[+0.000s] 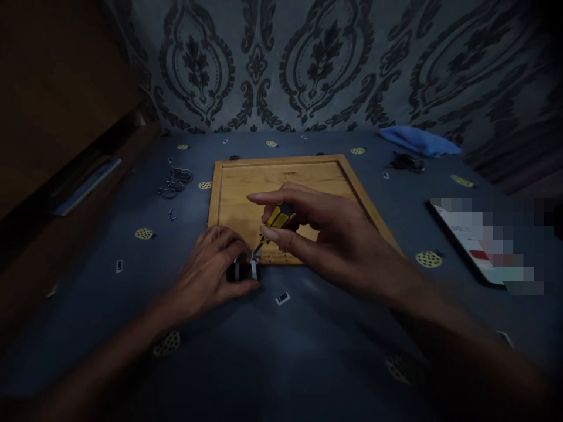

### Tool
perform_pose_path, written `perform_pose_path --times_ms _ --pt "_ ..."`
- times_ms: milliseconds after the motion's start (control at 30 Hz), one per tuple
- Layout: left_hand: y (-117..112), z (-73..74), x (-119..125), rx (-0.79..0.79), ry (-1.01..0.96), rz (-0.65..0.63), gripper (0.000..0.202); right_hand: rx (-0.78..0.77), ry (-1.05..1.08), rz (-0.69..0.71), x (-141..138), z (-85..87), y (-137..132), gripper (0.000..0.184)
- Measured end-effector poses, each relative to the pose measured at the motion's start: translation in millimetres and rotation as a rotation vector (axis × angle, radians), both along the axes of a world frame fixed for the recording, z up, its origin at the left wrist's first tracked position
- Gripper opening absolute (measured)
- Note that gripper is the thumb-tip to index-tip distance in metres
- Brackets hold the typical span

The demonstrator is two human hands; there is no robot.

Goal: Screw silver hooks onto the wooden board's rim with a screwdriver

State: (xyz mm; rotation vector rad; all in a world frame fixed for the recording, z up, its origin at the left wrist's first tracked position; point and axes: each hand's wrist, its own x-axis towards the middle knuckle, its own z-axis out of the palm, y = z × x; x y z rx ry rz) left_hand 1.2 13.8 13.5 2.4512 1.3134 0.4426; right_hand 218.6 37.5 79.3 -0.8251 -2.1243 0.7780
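Observation:
In the middle of the head view a wooden board [250, 193] with a raised frame lies flat. My right hand [338, 234] pinches a short screwdriver [280, 217] by its yellow and black handle, the shaft slanting down to the left. Its tip meets a small metal fitting [254, 268] at the board's near edge. Curled around that fitting from the left, the fingers and thumb of my left hand [215, 261] steady it. A dark part beside the metal is half hidden by these fingers. Small dark holes or dots show along the board's near rail.
Several metal hooks [176, 183] and a few small screws [171, 215] lie left of the board. At the right are a phone or tablet [466, 240], a dark tangled object [404, 162] and a blue cloth [420, 141]. Wooden furniture [65, 99] borders the left side.

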Motion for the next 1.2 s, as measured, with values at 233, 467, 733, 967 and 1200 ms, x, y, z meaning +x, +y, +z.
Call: perform_pose_path --times_ms 233,467,733,967,1200 --pt "0.1 -1.8 -0.6 0.023 -0.009 -0.008 0.037 0.015 0.035 -0.034 0.4 2.0 -1.1 0.027" --pt "0.6 -1.3 -0.4 0.027 -0.018 -0.016 0.037 -0.043 0.063 -0.162 2.1 8.5 -5.4 0.028" --pt "-0.7 -2.6 -0.9 0.007 -0.018 -0.002 0.036 -0.078 0.071 -0.121 -2.2 0.8 -2.3 0.027" --pt "-0.2 -3.6 -1.7 0.03 -0.014 -0.013 0.037 -0.085 0.072 -0.108 -2.3 3.0 -4.3 0.026" --pt "-0.5 -2.7 -1.3 0.047 -0.019 -0.024 0.036 -0.091 0.067 -0.08 -3.6 2.1 -3.8 0.026"
